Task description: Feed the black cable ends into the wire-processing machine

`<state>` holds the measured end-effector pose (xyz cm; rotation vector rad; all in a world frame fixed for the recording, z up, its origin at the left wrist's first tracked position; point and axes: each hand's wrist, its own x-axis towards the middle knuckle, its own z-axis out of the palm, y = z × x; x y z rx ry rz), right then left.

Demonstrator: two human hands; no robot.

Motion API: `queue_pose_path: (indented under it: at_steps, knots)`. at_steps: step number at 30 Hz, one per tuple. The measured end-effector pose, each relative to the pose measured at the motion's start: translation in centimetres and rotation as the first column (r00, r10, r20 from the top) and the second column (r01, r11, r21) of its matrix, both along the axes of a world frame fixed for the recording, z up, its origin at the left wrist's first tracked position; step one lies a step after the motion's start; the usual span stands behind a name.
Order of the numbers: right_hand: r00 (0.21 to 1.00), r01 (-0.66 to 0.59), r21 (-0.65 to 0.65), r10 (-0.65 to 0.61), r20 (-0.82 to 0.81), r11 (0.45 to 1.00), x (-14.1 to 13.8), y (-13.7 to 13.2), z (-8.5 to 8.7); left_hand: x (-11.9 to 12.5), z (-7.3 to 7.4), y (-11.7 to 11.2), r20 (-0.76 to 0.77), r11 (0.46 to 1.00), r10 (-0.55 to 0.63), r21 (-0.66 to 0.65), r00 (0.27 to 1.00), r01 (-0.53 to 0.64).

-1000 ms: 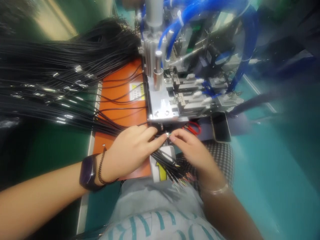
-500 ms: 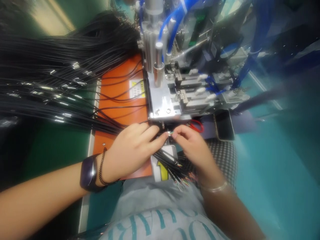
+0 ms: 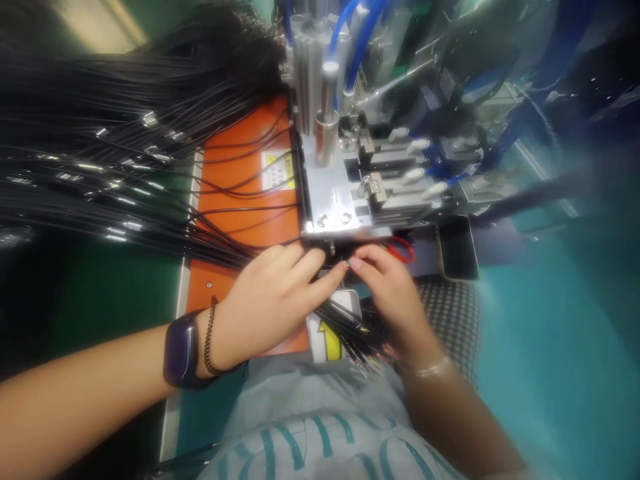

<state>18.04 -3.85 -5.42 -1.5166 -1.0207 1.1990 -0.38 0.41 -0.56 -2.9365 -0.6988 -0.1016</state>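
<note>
Head view | left hand [image 3: 270, 300], right hand [image 3: 395, 300] together, pinching thin black cable [image 3: 346, 265] | beside polished steel plate [image 3: 327, 193]

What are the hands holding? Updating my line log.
Left hand: over thin black cables, grip unclear.
Right hand: closed, pinching a small metal cable tip.

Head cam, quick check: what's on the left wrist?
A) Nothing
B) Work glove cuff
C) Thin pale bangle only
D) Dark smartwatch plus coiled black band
D. The left hand has a dark smartwatch on its wrist with a coiled black band next to it; the thin pale bangle is on the right hand's wrist.
</note>
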Motion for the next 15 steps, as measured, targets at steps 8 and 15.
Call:
queue_pose_path:
  at_steps: [8, 15]
  knots:
    - [0.938, 0.056, -0.067, -0.076, -0.338, 0.996, -0.9, -0.1, -1.8, 0.9, 1.2, -0.4, -0.117, 0.997, 0.063, -0.037, 0.991, -0.067]
    - [0.964, -0.079, 0.195, 0.025, 0.264, 0.978, 0.1, -0.7, 0.6, -0.3, 0.1, -0.1, 0.060, 0.996, -0.059, 0.069, 0.996, 0.055]
